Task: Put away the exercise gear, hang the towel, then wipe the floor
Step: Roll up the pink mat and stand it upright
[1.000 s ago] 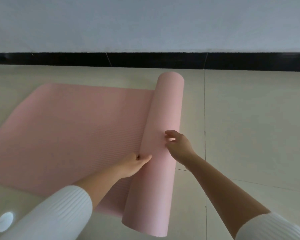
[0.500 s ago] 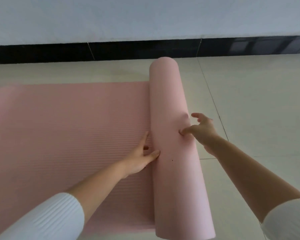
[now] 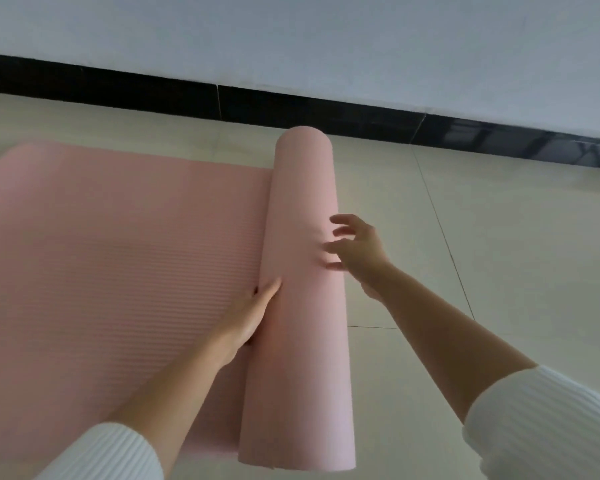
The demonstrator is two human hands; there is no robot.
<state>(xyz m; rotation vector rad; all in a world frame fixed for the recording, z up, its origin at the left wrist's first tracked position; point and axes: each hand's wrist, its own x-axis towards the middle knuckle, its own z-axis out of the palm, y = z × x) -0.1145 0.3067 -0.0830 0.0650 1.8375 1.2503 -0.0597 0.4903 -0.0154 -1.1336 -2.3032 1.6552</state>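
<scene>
The floor (image 3: 520, 258) takes up most of what I see: pale, glossy tiles with a thin dark grout line (image 3: 442, 230) running away from me on the right. Behind it is a plain light wall (image 3: 291, 43), and a black baseboard (image 3: 118, 86) runs along the foot of it.

My pink yoga mat (image 3: 111, 258) lies on the floor, partly rolled up. The flat part spreads out to my left with its ribbed side up. The roll (image 3: 302, 188) sits at its right edge, a long smooth cylinder running from just in front of me toward the baseboard. Its near end is at the bottom of my view and its far end stops a little short of the wall.

Both forearms reach in from below. My white ribbed left sleeve (image 3: 101, 452) and right sleeve (image 3: 548, 420) are pushed up.

My left hand (image 3: 250, 317) is open. It lies flat along the left flank of the roll, in the crease where the roll meets the flat part, with the fingers (image 3: 271, 289) straight and pressed against it. My right hand (image 3: 357, 251) is open too, at the right flank about halfway along. Its fingers are spread and loosely bent toward the roll. It is blurred, so I cannot tell whether the fingertips (image 3: 340, 220) touch the surface or sit just beside it.
</scene>
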